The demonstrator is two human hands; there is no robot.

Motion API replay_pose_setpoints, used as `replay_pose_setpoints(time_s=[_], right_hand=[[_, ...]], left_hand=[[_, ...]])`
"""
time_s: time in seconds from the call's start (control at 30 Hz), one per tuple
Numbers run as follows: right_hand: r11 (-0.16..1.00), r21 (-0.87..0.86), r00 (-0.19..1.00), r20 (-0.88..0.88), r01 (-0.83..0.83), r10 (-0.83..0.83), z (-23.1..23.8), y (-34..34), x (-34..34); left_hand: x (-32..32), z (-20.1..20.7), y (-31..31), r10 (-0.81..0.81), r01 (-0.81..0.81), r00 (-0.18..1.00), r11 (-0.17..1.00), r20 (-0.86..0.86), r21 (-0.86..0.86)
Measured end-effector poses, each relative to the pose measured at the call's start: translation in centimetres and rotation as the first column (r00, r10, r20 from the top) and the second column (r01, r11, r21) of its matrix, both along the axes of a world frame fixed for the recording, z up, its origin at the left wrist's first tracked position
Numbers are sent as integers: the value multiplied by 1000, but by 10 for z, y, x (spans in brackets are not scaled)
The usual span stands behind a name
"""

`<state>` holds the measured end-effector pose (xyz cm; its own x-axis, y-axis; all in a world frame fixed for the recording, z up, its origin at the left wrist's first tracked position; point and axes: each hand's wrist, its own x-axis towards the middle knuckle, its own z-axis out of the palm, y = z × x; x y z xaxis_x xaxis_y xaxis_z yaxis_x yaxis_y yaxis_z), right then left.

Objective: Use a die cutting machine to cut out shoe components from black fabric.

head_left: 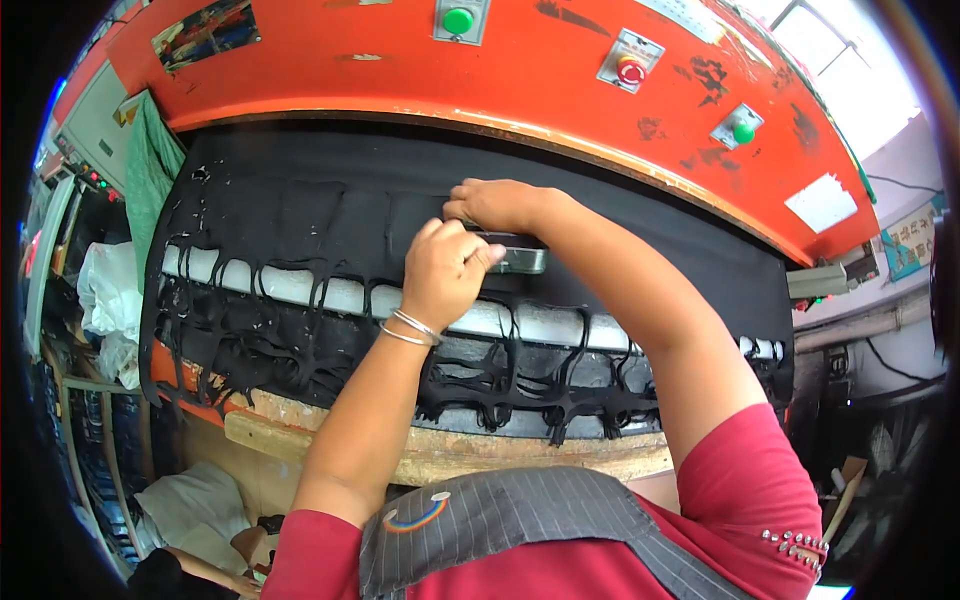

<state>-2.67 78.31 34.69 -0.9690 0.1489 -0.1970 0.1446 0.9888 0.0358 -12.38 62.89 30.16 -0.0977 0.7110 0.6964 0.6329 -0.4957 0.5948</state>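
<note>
My left hand (445,268) is closed around the near left end of a metal cutting die (522,260), a shallow steel frame whose right end shows past my thumb. Just beyond it, my right hand (497,205) bends down with its fingers closed near the die's far side; what they pinch, if anything, is hidden. Both hands are over a black sheet (280,205) spread across the press bed. Along the sheet's near part, a ragged web of cut-out black strips (500,375) hangs over a whitish bar (340,295).
The orange press beam (330,70) spans the far side, bearing green buttons (457,21) and a red stop button (631,71). A worn wooden board (420,462) runs along the front edge. A green cloth (152,180) and white plastic bags (108,300) hang at the left.
</note>
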Motion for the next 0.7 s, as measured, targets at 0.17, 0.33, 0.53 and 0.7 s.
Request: replay_pose_setpoints(time_s=[0.17, 0.33, 0.53, 0.7], right_hand=[[998, 56, 953, -302, -21, 37, -8, -3, 21], [753, -161, 617, -478, 638, -625, 15, -19, 110], [169, -656, 136, -100, 736, -986, -20, -71, 135], [175, -554, 112, -145, 814, -983, -39, -77, 128]], left_hand=[[9, -39, -7, 34, -32, 973, 999, 230, -12], [15, -50, -25, 27, 0, 994, 971, 107, -238], [68, -41, -23, 36, -91, 978, 960, -205, -266], [68, -47, -32, 113, -197, 950, 940, -290, -278]])
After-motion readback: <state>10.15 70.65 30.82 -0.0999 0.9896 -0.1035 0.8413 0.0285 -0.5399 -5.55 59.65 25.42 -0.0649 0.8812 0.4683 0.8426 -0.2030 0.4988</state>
